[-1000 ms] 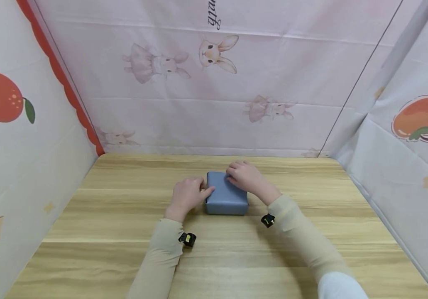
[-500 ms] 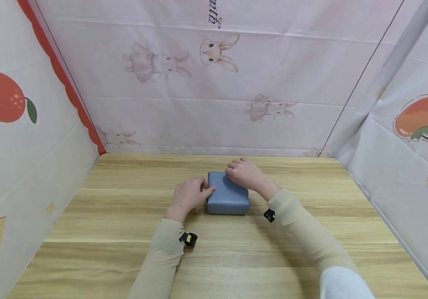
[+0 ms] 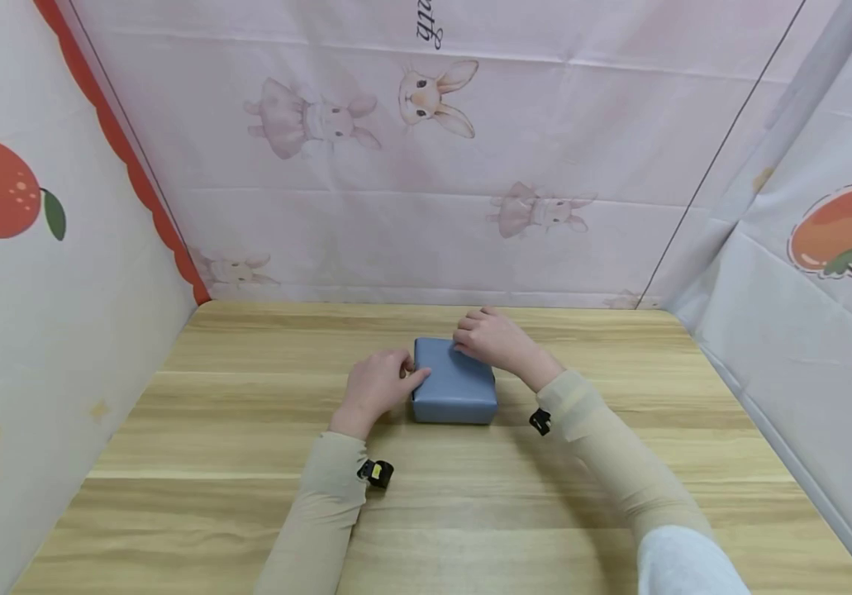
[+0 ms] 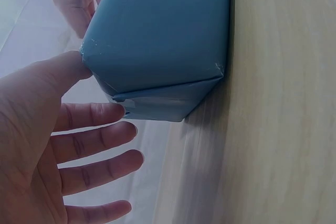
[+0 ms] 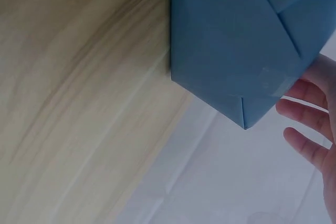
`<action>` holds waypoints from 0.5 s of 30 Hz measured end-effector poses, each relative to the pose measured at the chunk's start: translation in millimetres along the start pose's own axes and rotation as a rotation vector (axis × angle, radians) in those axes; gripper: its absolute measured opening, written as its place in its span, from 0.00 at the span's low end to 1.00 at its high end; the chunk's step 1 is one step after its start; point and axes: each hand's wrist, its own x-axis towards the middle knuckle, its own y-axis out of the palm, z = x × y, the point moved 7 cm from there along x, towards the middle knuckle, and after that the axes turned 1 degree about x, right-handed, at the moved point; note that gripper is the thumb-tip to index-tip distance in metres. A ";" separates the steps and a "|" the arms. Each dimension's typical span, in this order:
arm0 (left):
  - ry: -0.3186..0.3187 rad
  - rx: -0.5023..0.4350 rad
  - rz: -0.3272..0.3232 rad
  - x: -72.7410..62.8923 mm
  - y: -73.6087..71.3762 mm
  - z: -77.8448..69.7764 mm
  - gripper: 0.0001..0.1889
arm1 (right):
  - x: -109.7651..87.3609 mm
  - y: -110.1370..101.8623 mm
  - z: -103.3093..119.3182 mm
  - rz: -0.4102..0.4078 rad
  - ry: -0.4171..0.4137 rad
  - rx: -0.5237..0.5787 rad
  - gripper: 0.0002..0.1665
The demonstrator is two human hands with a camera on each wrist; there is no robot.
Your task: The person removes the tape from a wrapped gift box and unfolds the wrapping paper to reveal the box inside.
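blue box (image 3: 455,384) sat on table (image 3: 440,512) between hands. left hand (image 3: 375,387): fingers spread, nearly straight, thumb touching corner, no grip. right hand (image 3: 496,339): fingers bent at far edge, hold unclear. step seemed steadying box; next probably called for smoothing end flap (image 4: 163,98).

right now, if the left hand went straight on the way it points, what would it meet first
Most likely the blue wrapped box. The left hand has its thumb at the box's edge and its index fingertip by the folded end; whether that fingertip touches is unclear.
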 end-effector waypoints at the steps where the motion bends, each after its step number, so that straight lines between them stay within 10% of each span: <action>1: 0.001 0.001 -0.001 0.5 -0.6 0.1 0.20 | 0.9 0.1 -0.2 -0.003 -0.003 -0.002 0.09; 15: 0.002 -0.002 0.015 5.3 -0.9 2.2 0.19 | 7.4 1.6 -0.9 0.005 0.011 -0.023 0.08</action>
